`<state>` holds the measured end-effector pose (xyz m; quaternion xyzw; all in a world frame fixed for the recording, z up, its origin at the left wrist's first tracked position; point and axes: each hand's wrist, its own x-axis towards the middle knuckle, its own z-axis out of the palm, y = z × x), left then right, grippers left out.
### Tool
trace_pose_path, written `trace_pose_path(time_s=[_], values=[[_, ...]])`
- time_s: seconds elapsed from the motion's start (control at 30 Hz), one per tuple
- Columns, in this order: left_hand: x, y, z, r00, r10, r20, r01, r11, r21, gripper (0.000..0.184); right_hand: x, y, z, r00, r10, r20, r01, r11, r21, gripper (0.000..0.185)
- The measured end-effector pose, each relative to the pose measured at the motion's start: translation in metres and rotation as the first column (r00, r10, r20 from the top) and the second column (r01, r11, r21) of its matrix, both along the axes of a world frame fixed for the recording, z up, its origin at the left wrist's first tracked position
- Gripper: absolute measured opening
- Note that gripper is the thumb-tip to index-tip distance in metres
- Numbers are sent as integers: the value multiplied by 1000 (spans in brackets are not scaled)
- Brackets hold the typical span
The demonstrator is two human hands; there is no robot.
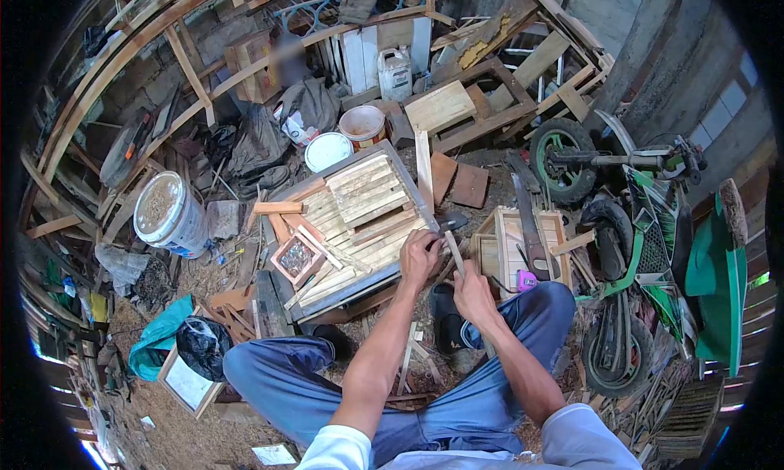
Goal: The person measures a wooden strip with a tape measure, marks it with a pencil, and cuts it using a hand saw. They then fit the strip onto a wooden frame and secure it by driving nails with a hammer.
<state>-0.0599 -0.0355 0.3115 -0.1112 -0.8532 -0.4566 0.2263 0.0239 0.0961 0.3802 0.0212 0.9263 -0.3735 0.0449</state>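
Observation:
My right hand (pixel 474 294) is wrapped round the wooden handle of a hammer (pixel 454 253), whose dark head is beside my left hand. At the right edge of the low worktable (pixel 327 313), my left hand (pixel 420 256) has its fingers pressed together; what they hold, if anything, is too small to make out. Pale wooden slats (pixel 347 245) cover the worktable, with a slatted wooden panel (pixel 365 188) on top. A small wooden box of nails or screws (pixel 297 259) sits at the table's left side, by several loose wood strips.
Right of my hands are a wooden crate (pixel 508 249) with a handsaw (pixel 531 229) and a pink tape measure (pixel 527 280). A small green motorbike (pixel 633 258) lies further right. Buckets (pixel 170 214) stand to the left and behind the table. Wood scraps litter the floor.

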Motion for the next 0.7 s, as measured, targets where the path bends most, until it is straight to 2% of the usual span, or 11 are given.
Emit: trace_pose_path(time_s=[0.1, 0.27, 0.33, 0.43, 0.53, 0.57, 0.6, 0.67, 0.7], values=[[1, 0, -1, 1000, -11, -4, 11, 999, 47, 10, 0, -3, 6, 999, -33, -16, 32, 999, -37, 24], [-4, 1, -7, 1000, 0, 11, 0, 1000, 13, 10, 1, 0, -1, 1000, -1, -15, 0, 999, -38, 23], [-1, 0, -5, 999, -28, 21, 28, 999, 35, 12, 3, -4, 16, 999, -33, -24, 32, 997, -72, 23], [1, 1, -4, 1000, 12, 5, -12, 1000, 8, 11, 1, 0, -4, 1000, 2, 4, -2, 1000, -3, 23], [1, -1, 2, 999, -23, 21, 23, 1000, 21, 11, -1, 5, -4, 1000, -8, -9, 8, 1000, -17, 24], [2, -1, 2, 999, -34, 16, 33, 999, 26, 11, -2, 5, -2, 998, -55, -12, 55, 997, -49, 26], [2, -3, 2, 999, -40, 26, 38, 998, 46, 11, -5, 6, 2, 994, -93, 59, 99, 989, -113, 28], [2, -4, 4, 998, -53, 41, 49, 995, 86, 13, -11, 7, 5, 986, -164, -21, 159, 976, -150, 29], [3, -5, 7, 998, -26, 54, 17, 986, 164, 11, -15, 10, 1, 981, -181, -64, 169, 973, -157, 29]])
